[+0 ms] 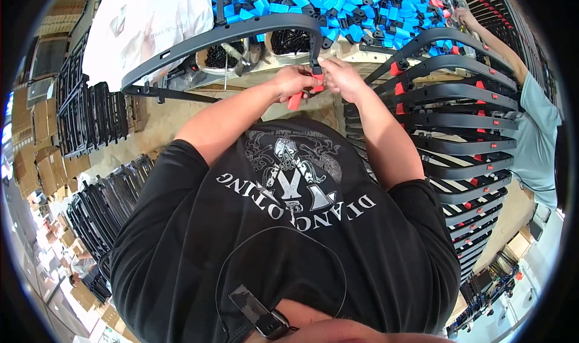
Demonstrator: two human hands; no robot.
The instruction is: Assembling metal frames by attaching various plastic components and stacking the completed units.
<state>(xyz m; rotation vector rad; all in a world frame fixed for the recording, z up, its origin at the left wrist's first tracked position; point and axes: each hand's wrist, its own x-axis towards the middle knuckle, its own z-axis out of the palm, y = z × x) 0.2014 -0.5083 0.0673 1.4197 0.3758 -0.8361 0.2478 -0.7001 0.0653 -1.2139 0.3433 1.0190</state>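
A black U-shaped frame rests on the work table's edge, its bent end pointing down toward me. My left hand is closed around a red plastic piece, which sticks out below the fingers. More red plastic shows at the frame's end, between both hands. My right hand pinches at that end from the right side, its fingertips against the black part. The exact contact under the fingers is partly hidden.
Blue and black plastic pieces heap across the table. Tubs of small black parts stand at its near edge, beside a white bag. Stacked black frames with red pieces rise at right, near another person's arm. More frames stand left.
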